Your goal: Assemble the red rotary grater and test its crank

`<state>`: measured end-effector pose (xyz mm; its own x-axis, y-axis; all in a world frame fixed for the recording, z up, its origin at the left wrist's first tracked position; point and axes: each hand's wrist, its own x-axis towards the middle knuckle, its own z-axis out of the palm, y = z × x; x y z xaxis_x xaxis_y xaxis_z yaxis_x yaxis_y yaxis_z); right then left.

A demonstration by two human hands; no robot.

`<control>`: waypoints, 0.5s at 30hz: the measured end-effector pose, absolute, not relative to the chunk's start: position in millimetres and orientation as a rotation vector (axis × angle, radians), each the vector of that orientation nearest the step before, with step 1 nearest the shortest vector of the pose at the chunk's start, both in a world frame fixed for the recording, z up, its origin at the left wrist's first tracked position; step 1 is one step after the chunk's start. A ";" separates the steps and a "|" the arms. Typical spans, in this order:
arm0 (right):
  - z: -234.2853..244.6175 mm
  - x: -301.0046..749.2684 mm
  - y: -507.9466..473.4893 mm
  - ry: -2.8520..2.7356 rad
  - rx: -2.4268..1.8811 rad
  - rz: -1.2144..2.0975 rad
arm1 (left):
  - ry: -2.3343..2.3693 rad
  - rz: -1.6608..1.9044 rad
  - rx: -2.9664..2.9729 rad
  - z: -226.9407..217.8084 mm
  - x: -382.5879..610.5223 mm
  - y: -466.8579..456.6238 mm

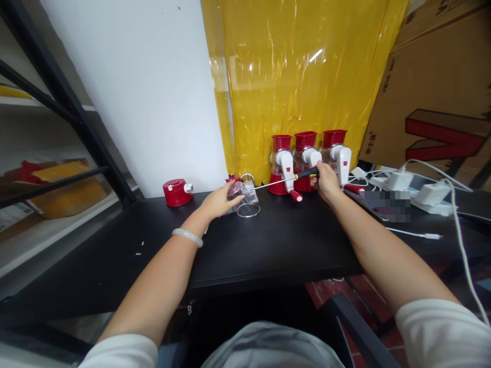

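My left hand [219, 201] is closed around a clear plastic cup [247, 200] lying tilted on the black table [245, 245]. My right hand [326, 181] grips the black and yellow handle of a screwdriver [286, 180]. Its metal shaft points left, with the tip at the clear cup. Right behind the right hand stand three small appliances with red tops, clear bodies and white handles [307, 161].
A red lid with a white knob [177, 192] lies at the back left of the table. White chargers and cables [418, 191] lie to the right. A yellow plastic sheet [299, 71], a cardboard box [441, 92] and a black metal shelf frame [72, 112] surround the table.
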<state>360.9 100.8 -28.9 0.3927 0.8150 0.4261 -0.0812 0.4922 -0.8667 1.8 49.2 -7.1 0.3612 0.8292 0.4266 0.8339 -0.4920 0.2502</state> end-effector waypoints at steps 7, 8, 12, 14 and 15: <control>-27.6 365.0 102.9 -0.978 -0.901 0.552 | -1.571 -0.821 -2.626 -5.1 1.0 48.1; -27.3 365.1 103.1 -0.972 -0.901 0.552 | -1.573 -0.823 -2.627 -4.9 1.0 48.0; -25.4 364.9 103.2 -0.928 -0.893 0.559 | -1.571 -0.829 -2.620 -5.2 0.7 48.4; -23.7 366.9 102.9 -0.890 -0.901 0.526 | -1.544 -0.842 -2.629 -5.5 -0.3 49.1; -22.6 369.0 102.6 -0.868 -0.909 0.489 | -1.527 -0.850 -2.632 -5.4 -1.0 49.5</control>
